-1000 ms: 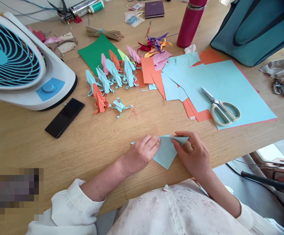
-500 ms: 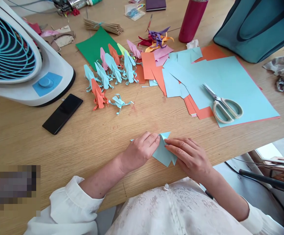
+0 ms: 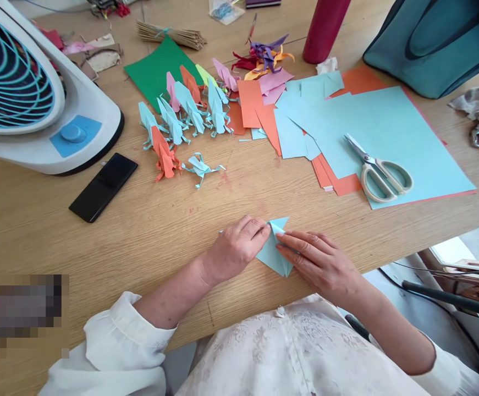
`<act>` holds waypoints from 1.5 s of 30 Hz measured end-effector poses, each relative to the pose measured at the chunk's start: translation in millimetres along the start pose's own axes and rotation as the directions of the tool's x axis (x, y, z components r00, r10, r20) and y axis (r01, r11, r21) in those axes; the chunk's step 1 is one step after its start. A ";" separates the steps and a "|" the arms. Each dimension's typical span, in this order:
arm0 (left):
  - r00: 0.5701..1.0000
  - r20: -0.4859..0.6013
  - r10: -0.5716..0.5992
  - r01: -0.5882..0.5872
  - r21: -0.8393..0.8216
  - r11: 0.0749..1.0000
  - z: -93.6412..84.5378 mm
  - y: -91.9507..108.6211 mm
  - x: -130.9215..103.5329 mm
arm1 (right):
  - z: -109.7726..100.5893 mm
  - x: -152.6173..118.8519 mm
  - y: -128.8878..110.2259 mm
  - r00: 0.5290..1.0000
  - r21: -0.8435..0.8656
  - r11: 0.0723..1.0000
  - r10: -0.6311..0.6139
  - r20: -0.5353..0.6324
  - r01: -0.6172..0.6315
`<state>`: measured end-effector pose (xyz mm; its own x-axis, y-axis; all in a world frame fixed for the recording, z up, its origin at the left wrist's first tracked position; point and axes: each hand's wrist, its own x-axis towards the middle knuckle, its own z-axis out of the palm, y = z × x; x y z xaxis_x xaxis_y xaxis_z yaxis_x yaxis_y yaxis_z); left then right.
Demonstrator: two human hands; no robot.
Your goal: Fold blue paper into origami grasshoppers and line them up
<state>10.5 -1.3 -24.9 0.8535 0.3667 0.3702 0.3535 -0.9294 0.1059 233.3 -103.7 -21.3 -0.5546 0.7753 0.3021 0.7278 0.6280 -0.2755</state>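
Note:
A light blue folded paper (image 3: pixel 275 257) lies on the wooden table near its front edge, between my two hands. My left hand (image 3: pixel 237 245) is closed on the paper's left part, fingertips pinched near its upper fold and covering much of that side. From the right, my right hand (image 3: pixel 321 258) presses its fingers together on the paper's right flap. Farther back stand several folded paper figures, among them an orange one (image 3: pixel 165 155) and a light blue one (image 3: pixel 201 168) with spread limbs.
White-handled scissors (image 3: pixel 381 175) rest on large light blue sheets (image 3: pixel 420 143) at the right. A black phone (image 3: pixel 104 187) and a fan (image 3: pixel 94 118) are at the left. Behind are a green sheet (image 3: pixel 140 74), a red bottle (image 3: pixel 325 30) and a teal bag (image 3: pixel 441 49).
The right flap of the light blue paper has been folded inward, so its lower tip now lies against the bottom corner. My right hand has moved slightly with it; the view has shifted a little.

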 end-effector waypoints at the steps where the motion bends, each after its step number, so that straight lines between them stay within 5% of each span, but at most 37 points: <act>1: 1.000 0.001 -0.004 0.004 0.000 1.000 -0.1 0.0 0.2 | -0.6 -0.3 0.2 1.000 0.000 1.000 0.001 0.009 -0.001; 11: 0.999 0.040 0.021 -0.023 0.039 0.999 -2.3 0.0 0.1 | -4.6 -4.5 1.3 0.997 0.043 0.999 0.016 0.082 -0.019; 45: 0.999 0.033 0.037 -0.039 0.069 0.997 -3.7 1.3 0.6 | -5.1 -8.6 -0.8 0.999 0.060 0.998 0.002 0.037 -0.004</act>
<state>10.1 -2.5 -21.1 0.8782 0.3332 0.3431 0.3452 -0.9381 0.0275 239.5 -111.2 -18.9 -0.5680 0.7783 0.2675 0.7046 0.6279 -0.3306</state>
